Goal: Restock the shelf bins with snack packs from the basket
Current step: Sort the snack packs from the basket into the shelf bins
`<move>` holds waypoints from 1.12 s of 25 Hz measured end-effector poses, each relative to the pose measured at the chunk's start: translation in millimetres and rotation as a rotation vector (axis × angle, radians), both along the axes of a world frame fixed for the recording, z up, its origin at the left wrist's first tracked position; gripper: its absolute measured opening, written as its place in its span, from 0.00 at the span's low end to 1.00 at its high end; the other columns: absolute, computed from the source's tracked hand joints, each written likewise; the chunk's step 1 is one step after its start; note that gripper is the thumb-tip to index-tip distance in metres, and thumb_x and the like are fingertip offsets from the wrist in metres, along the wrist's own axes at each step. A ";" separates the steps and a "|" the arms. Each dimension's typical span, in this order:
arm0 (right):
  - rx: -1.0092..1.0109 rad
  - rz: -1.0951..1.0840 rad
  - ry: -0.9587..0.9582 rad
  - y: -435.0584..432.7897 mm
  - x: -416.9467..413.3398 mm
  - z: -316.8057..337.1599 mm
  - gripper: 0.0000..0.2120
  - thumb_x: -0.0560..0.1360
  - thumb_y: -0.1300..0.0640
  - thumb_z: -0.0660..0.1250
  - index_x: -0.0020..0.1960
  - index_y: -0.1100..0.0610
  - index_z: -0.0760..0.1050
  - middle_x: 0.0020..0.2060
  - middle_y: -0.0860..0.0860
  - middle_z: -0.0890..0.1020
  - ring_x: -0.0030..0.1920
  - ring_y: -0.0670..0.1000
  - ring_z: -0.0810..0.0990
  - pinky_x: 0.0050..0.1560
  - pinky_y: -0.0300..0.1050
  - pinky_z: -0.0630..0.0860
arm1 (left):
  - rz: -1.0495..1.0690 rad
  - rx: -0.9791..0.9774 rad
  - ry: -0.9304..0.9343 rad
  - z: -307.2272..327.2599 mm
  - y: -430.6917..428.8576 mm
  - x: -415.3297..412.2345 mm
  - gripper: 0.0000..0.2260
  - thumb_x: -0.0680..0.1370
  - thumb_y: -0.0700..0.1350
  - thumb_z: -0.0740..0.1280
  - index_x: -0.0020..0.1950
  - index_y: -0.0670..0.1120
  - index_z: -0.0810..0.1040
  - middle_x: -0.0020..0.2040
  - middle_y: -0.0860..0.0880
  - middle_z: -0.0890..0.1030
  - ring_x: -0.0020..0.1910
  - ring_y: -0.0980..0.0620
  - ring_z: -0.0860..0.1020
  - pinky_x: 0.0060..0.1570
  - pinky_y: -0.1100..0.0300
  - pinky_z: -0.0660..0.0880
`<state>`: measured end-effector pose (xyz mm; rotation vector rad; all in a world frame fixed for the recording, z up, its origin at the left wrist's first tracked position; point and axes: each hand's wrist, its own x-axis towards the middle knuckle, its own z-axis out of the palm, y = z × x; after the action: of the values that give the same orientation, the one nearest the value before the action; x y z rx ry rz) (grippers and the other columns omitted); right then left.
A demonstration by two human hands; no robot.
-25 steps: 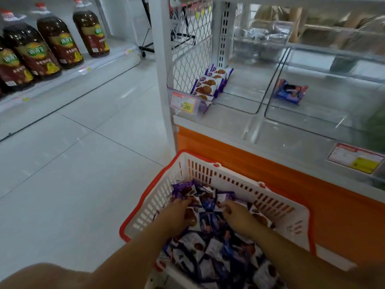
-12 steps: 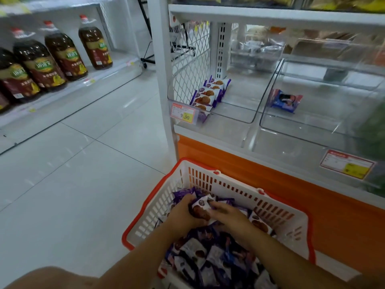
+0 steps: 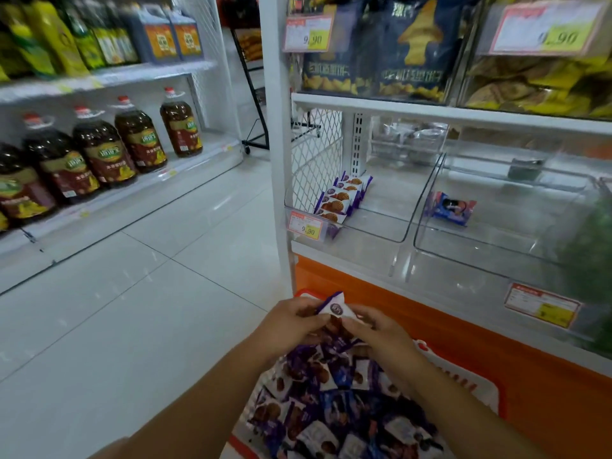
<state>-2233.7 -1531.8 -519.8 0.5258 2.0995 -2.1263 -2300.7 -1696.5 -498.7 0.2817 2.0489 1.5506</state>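
Both hands hold a purple-and-white snack pack [image 3: 333, 306] lifted above the basket. My left hand [image 3: 291, 323] grips its left side and my right hand [image 3: 377, 329] pinches its right side. Below them the red-rimmed white basket [image 3: 470, 382] is full of several similar purple packs [image 3: 334, 409]. On the shelf ahead, a clear bin [image 3: 390, 233] at the left holds a short row of the same purple cookie packs [image 3: 344, 197]. The clear bin to its right [image 3: 496, 250] holds one blue pack [image 3: 452, 208].
A white shelf upright [image 3: 280, 160] stands just left of the bins, above an orange base panel [image 3: 463, 339]. Price tags [image 3: 304, 225] hang on the bin fronts. Chip bags [image 3: 381, 51] fill the shelf above. Oil bottles [image 3: 109, 150] line the shelves across the tiled aisle.
Both hands came together on one pack in the basket and lifted it up out of the pile. The view has tilted up toward the shelf.
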 end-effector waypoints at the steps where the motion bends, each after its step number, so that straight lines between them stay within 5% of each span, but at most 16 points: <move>1: 0.128 -0.016 0.043 -0.5 -4.9 15.8 0.10 0.76 0.52 0.69 0.57 0.46 0.76 0.51 0.47 0.81 0.49 0.48 0.82 0.48 0.42 0.81 | 0.010 0.039 0.033 14.8 3.4 -5.8 0.10 0.79 0.42 0.68 0.59 0.48 0.81 0.51 0.50 0.85 0.47 0.54 0.84 0.44 0.64 0.80; 4: 0.462 -0.075 0.205 2.9 -29.5 81.6 0.07 0.76 0.49 0.69 0.52 0.42 0.74 0.45 0.38 0.79 0.44 0.39 0.78 0.38 0.27 0.73 | 0.063 0.063 0.245 58.6 9.9 -31.9 0.09 0.80 0.48 0.66 0.58 0.59 0.79 0.55 0.54 0.83 0.47 0.59 0.83 0.47 0.64 0.79; 8: 0.606 -0.162 0.337 27.0 -102.9 139.9 0.13 0.74 0.51 0.71 0.58 0.46 0.76 0.51 0.44 0.78 0.47 0.44 0.77 0.41 0.32 0.69 | 0.113 -0.306 0.698 70.7 6.0 -78.0 0.20 0.83 0.52 0.58 0.75 0.59 0.63 0.75 0.56 0.64 0.72 0.56 0.65 0.70 0.54 0.65; 11: 0.748 -0.117 0.101 41.2 -169.0 136.2 0.19 0.71 0.53 0.75 0.59 0.56 0.77 0.55 0.51 0.78 0.52 0.50 0.77 0.51 0.42 0.74 | 0.070 -0.497 0.794 55.5 2.3 -107.3 0.24 0.83 0.52 0.57 0.78 0.60 0.53 0.80 0.57 0.49 0.78 0.54 0.54 0.72 0.55 0.60; 13: 0.675 0.013 -0.123 37.5 -197.6 120.2 0.18 0.70 0.55 0.76 0.54 0.62 0.76 0.48 0.54 0.79 0.46 0.52 0.79 0.51 0.48 0.80 | 0.059 -0.502 0.798 45.8 1.7 -119.7 0.25 0.83 0.51 0.57 0.78 0.62 0.51 0.80 0.56 0.48 0.78 0.53 0.54 0.70 0.56 0.63; 16: 0.704 0.147 -0.284 28.3 -232.0 87.3 0.11 0.71 0.56 0.75 0.48 0.60 0.76 0.43 0.55 0.80 0.37 0.49 0.77 0.34 0.42 0.77 | 0.043 -0.518 0.811 39.4 4.1 -128.4 0.24 0.83 0.48 0.57 0.77 0.62 0.54 0.80 0.56 0.49 0.78 0.53 0.56 0.67 0.59 0.67; 19: 0.723 0.147 -0.208 25.6 -251.2 65.0 0.08 0.73 0.59 0.70 0.51 0.55 0.74 0.53 0.57 0.81 0.50 0.54 0.81 0.51 0.49 0.80 | 0.010 -0.554 0.812 38.5 5.9 -129.4 0.24 0.83 0.47 0.57 0.77 0.61 0.55 0.80 0.56 0.49 0.77 0.53 0.58 0.64 0.62 0.70; 22: 0.524 0.078 -0.343 27.4 -243.3 66.8 0.09 0.73 0.58 0.72 0.46 0.62 0.73 0.33 0.54 0.82 0.39 0.50 0.83 0.41 0.43 0.81 | -0.003 -0.545 0.816 38.8 3.9 -129.8 0.24 0.83 0.46 0.58 0.77 0.62 0.55 0.80 0.57 0.48 0.76 0.53 0.58 0.65 0.60 0.70; 24: 0.437 0.108 -0.447 31.3 -241.5 64.2 0.18 0.70 0.52 0.75 0.52 0.64 0.78 0.40 0.57 0.84 0.46 0.54 0.84 0.49 0.50 0.82 | -0.013 -0.528 0.806 38.5 1.8 -129.6 0.25 0.83 0.46 0.58 0.76 0.63 0.55 0.80 0.58 0.49 0.76 0.54 0.58 0.65 0.59 0.70; 28: 0.325 0.048 -0.326 24.0 -242.6 64.9 0.18 0.66 0.59 0.79 0.52 0.64 0.80 0.48 0.59 0.84 0.52 0.57 0.83 0.56 0.55 0.79 | -0.016 -0.518 0.792 37.7 0.5 -128.2 0.25 0.82 0.47 0.59 0.76 0.63 0.54 0.80 0.58 0.48 0.76 0.54 0.59 0.64 0.62 0.70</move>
<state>-2476.3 -1507.8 -454.9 0.7855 2.2397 -1.5506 -2428.9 -1696.0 -461.0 0.7951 2.9388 0.8923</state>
